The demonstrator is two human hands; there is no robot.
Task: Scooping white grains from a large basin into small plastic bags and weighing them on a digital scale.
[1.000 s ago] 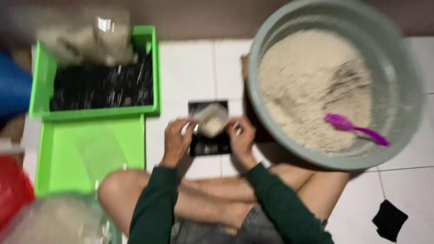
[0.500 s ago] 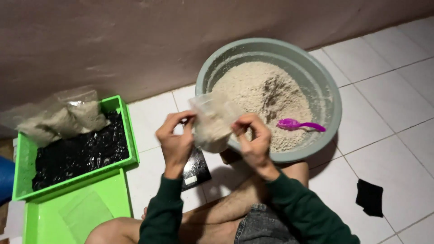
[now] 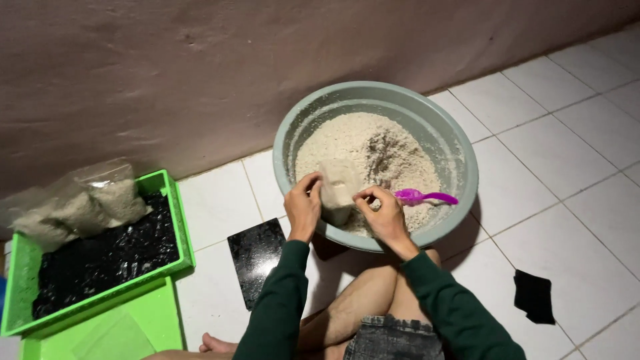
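Note:
A small clear plastic bag (image 3: pixel 338 191) partly filled with pale grain hangs over the near rim of a grey-green basin (image 3: pixel 460 160). My left hand (image 3: pixel 303 207) pinches its left top edge and my right hand (image 3: pixel 383 213) pinches its right top edge. The basin holds a mound of pale grain (image 3: pixel 373 157) with a purple scoop (image 3: pixel 423 197) lying in it, just right of my right hand.
A black flat scale (image 3: pixel 257 257) lies on the white tiles left of my knee. A green tray (image 3: pixel 175 220) at the left holds black material and filled clear bags (image 3: pixel 80 207); a green lid (image 3: pixel 113 330) lies below it. A black cloth (image 3: pixel 533 295) lies at the right.
The bag has gone from the black scale up to the basin's rim, held by both hands. The view has swung to the right, toward the basin.

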